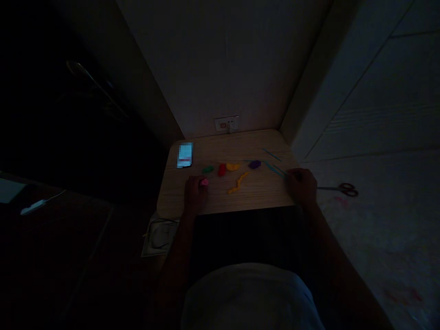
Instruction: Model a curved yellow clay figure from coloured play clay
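Note:
The light is dim. My left hand point(195, 195) is closed around a lump of pink modelling clay point(204, 182) near the front left of the small wooden table point(216, 201). On the right, my right hand point(303, 187) is closed at the end of a thin blue stick point(274, 168); its fingertips are too dark to see well. Between the hands lie green clay point(208, 169), red clay point(222, 170), a yellow piece point(233, 167), a bent yellow strip point(238, 183) and purple clay point(255, 164). Another thin blue stick point(272, 154) lies behind.
A lit phone point(185, 155) rests at the table's back left. A wall socket point(226, 123) sits behind the table. Scissors point(347, 189) lie on the pale surface to the right. A light box with cables point(160, 237) stands below the table's left front corner.

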{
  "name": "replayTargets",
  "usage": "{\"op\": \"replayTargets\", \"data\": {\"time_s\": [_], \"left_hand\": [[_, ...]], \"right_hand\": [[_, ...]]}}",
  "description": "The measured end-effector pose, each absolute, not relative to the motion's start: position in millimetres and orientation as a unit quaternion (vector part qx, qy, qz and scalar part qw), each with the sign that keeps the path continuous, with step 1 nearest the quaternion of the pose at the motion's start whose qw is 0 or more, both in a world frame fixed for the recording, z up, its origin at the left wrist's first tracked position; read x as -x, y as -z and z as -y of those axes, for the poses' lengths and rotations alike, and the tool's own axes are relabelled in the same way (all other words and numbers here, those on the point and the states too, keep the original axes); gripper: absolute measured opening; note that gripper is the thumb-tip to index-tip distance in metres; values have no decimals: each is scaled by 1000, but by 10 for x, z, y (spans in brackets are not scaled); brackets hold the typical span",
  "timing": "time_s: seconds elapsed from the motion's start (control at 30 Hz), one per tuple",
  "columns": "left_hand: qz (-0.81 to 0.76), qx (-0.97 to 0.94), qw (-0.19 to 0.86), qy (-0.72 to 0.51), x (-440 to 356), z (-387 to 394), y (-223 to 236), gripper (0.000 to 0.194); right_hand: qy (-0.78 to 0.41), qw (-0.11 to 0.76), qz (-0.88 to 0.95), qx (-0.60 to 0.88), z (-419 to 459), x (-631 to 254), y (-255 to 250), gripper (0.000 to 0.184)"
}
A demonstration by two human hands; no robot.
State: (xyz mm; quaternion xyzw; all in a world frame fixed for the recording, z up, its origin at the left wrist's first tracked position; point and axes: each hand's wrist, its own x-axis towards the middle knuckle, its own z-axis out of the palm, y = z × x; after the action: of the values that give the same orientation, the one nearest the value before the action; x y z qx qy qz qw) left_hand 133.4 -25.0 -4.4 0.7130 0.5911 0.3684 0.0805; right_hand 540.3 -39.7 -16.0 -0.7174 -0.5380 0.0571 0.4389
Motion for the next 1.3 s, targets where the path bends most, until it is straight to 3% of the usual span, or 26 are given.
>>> {"op": "replayTargets", "data": {"time_s": [0.6,0.77,0.93,1.17,1.3], "left_hand": [[-602,-684,56,-408,-1391,212,-30,23],[-644,-693,-10,-324,-1589,31,-222,34],[-684,-688,-13,-243,-1679,-151,-240,21],[-590,-707,8,-390,-1876,139,-348,22],[-486,-718,147,-477,-2277,454,-299,21]], "right_hand": [[-64,429,543,719,394,-5404,156,27],[-66,430,542,720,395,-5408,163,30],[-67,429,542,719,400,-5402,176,32],[-34,473,541,695,389,-5362,88,23],[16,510,543,666,443,-5160,-27,18]]}}
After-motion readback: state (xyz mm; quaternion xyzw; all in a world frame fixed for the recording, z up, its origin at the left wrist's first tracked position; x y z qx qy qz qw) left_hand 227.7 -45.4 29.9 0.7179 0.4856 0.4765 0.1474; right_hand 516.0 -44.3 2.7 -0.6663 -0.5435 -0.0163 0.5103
